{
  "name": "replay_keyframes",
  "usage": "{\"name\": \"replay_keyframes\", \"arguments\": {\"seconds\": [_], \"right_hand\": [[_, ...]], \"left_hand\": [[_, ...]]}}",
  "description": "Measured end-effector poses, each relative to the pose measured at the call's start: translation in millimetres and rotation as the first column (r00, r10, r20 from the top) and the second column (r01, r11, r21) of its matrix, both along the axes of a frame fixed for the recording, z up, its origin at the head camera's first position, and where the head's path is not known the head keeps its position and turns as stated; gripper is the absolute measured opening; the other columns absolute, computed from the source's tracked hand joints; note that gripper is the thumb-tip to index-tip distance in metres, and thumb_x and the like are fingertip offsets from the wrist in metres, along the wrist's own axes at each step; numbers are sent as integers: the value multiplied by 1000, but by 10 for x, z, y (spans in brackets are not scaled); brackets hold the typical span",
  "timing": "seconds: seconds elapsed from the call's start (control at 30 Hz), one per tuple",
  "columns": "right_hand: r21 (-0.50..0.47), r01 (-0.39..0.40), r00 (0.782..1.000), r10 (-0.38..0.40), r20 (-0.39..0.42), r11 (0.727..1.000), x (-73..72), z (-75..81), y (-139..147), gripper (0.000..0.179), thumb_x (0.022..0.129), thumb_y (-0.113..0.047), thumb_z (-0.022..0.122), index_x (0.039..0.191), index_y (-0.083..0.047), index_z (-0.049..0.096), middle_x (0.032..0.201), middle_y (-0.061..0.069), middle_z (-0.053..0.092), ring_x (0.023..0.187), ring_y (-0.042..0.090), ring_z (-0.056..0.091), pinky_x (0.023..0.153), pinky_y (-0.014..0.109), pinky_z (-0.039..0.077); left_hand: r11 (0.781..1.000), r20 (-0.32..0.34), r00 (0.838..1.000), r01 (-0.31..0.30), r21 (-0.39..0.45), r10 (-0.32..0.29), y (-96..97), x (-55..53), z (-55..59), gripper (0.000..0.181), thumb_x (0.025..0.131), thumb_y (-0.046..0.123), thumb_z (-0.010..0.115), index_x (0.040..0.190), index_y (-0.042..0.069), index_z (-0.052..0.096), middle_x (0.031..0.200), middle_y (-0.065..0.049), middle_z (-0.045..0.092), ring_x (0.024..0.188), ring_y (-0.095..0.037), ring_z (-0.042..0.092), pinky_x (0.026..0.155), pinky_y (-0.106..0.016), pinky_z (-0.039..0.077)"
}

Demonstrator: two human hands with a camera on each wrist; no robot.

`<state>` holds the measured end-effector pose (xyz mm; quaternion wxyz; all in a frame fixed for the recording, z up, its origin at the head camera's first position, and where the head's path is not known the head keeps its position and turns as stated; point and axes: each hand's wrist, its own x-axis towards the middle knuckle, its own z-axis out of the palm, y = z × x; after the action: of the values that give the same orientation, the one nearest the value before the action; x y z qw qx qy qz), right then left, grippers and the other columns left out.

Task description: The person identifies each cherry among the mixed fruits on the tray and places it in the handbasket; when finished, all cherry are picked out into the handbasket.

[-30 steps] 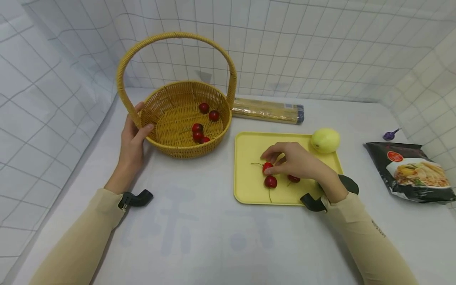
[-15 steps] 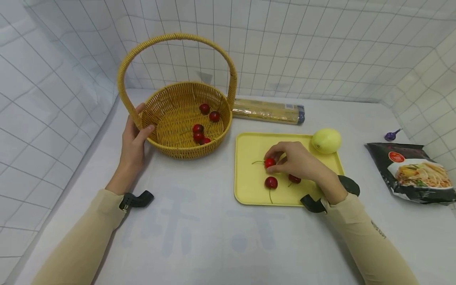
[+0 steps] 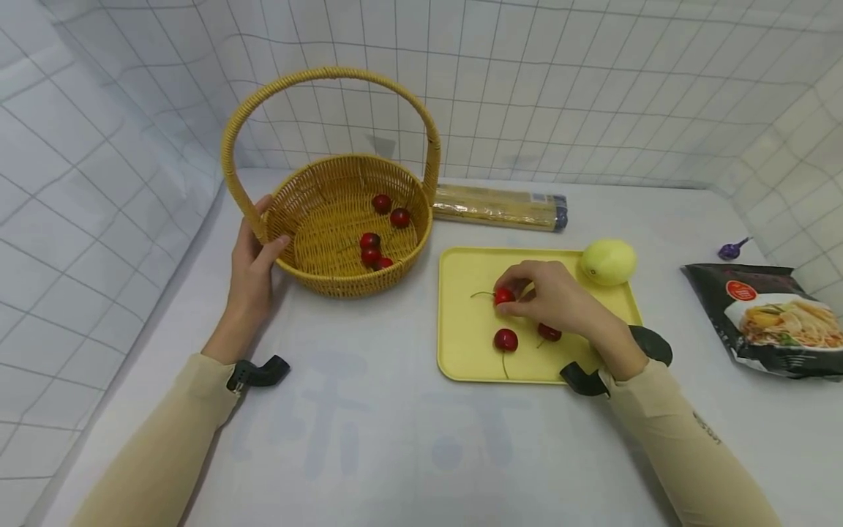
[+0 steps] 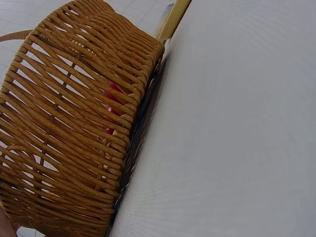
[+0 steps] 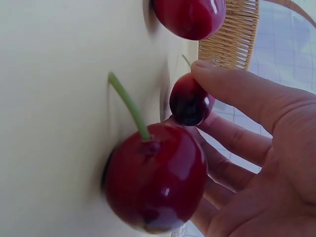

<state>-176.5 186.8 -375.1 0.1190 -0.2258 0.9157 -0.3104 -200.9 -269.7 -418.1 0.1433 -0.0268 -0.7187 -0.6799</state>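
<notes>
One glossy round cherry point(image 3: 503, 295), pinched | woven basket point(image 3: 352, 286) | rectangular tray point(image 3: 461, 322)

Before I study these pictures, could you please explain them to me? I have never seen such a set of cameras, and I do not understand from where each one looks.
No machine works here: a person does, with a bare left hand and right hand. The wide picture comes from a camera on the head, looking down. The others come from the wrists: the left one shows mostly the woven basket, the right one shows cherries so near that they look huge.

On the white table stand the basket, with five cherries visible inside, and a yellow tray with three cherries and a yellow fruit. Farther right lies a dark food packet.

The left hand grips the basket's rim; the right pinches one cherry over the tray.
</notes>
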Motion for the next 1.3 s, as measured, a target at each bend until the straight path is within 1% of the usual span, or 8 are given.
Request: {"name": "replay_keyframes", "arguments": {"seconds": [0.2, 0.33, 0.5, 0.73, 0.83, 1.03, 1.13, 1.3], "right_hand": [[-31, 50, 999, -49, 10, 998, 6, -5, 1, 29, 91, -20, 85, 116, -11, 76, 106, 4, 76, 98, 21, 73, 88, 44, 58], [-47, 65, 998, -65, 8, 997, 11, -13, 2, 29, 91, -22, 85, 117, -13, 76, 108, 3, 77, 99, 21, 74, 87, 43, 58], [-66, 67, 998, -68, -11, 996, 3, -13, 6, 28, 91, -19, 85, 116, -12, 76, 107, 5, 77, 98, 22, 75, 87, 44, 59], [-90, 63, 998, -65, -21, 994, -18, -18, -6, 26, 90, -19, 85, 115, -13, 77, 108, 4, 76, 97, 20, 73, 86, 41, 60], [-106, 51, 997, -56, -46, 993, -31, -18, -6, 24, 91, -18, 85, 113, -13, 77, 107, 3, 76, 97, 19, 71, 86, 40, 60], [-132, 54, 995, -64, -74, 990, -30, 8, 14, 25, 92, -17, 84, 115, -10, 77, 108, 3, 75, 99, 20, 71, 86, 40, 61], [-144, 54, 994, -67, -90, 988, -35, 35, 27, 26, 93, -17, 83, 116, -9, 76, 109, 4, 75, 99, 21, 71, 86, 40, 61], [-177, 56, 986, -82, -144, 983, -59, 176, 34, 24, 95, -19, 81, 116, -10, 76, 107, 4, 76, 98, 21, 72, 86, 41, 61]], "left_hand": [[1000, -1, 1000, 5, -19, -5, 2, -35, 9, 64, 102, 18, 59, 163, 27, 40, 169, 1, 34, 149, -22, 36, 117, -32, 27], [1000, 5, 1000, 14, -2, -14, 1, -35, 8, 65, 102, 17, 59, 163, 27, 39, 170, 1, 33, 149, -22, 36, 117, -33, 26], [999, -4, 1000, 18, 36, -18, 14, -11, -7, 65, 101, 14, 59, 163, 26, 40, 169, -2, 34, 149, -21, 35, 117, -33, 26], [1000, -12, 1000, 4, 23, -4, 5, 9, 0, 65, 101, 15, 59, 162, 26, 41, 167, -3, 37, 147, -23, 37, 116, -31, 28], [1000, -21, 1000, -5, 26, 6, 3, 1, 7, 64, 100, 15, 59, 161, 25, 42, 166, -3, 39, 145, -22, 39, 114, -29, 30], [1000, -23, 1000, 5, 28, -4, 24, -18, 4, 65, 101, 15, 60, 162, 24, 41, 166, -4, 38, 145, -23, 39, 112, -27, 32], [1000, -14, 1000, 1, 6, -1, 26, -16, 9, 65, 101, 15, 59, 163, 25, 40, 167, -3, 37, 147, -22, 38, 114, -29, 30], [999, -16, 1000, -2, 32, 2, 29, -11, -4, 65, 100, 14, 59, 162, 25, 42, 167, -2, 37, 146, -22, 38, 114, -31, 30]]}}
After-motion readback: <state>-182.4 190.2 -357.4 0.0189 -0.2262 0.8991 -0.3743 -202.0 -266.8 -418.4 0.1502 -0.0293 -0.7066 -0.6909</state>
